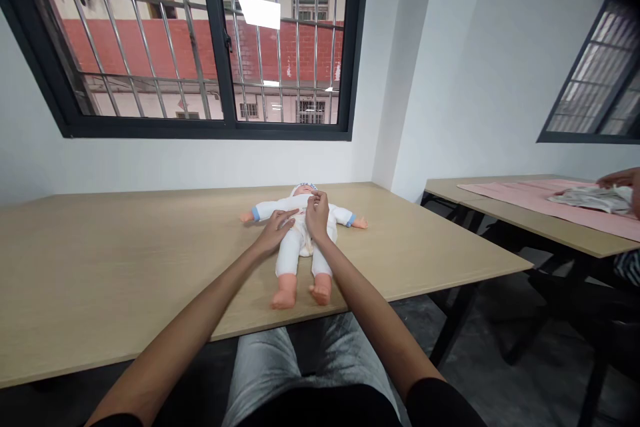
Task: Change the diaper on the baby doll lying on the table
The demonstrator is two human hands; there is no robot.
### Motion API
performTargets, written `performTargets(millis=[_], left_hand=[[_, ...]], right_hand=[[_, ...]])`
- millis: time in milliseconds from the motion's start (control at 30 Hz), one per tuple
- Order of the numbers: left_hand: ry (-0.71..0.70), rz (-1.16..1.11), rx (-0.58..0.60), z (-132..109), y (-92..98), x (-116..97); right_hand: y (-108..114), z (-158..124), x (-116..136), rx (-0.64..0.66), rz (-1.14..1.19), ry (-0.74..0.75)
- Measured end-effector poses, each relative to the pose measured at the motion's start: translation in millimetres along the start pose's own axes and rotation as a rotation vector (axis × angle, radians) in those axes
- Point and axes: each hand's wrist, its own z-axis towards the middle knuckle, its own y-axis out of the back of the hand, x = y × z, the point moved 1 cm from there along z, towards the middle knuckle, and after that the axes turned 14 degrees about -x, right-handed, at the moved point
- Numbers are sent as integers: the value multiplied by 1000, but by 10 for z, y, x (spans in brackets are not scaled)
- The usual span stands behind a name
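Lying lengthwise, doll points head toward window, feet toward lap.

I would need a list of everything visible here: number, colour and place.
doll: 1, white clothes with blue cuffs, lying on near table
near table: 1, light wood, ahead
far table: at least 1, light wood, right
table legs: several, black, below tabletops
pink cloth: 1, pink, on far table
crumpled cloth: at least 1, whitish, on pink cloth
windows: 2, dark-framed, ahead and upper right
window bars: several, silvery, ahead
red wall: 1, red, outside
room walls: several, white, around windows
floor: 1, dark grey, below tables
other person's hand: at least 1, bare, right edge
trousers: 1 pair, grey, bottom centre
sleeves: 2, black, bottom edge
left hand: 1, bare, on doll
right hand: 1, bare, on doll
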Motion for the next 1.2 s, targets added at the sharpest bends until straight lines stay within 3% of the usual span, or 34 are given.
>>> performTargets(millis=[267,1200], left_hand=[[-40,12,-2,23,-28,137],[-9,14,-6,-20,-20,44]], right_hand=[[-17,-11,-32,15,-24,21],[-51,-29,-20,19,41,30]])
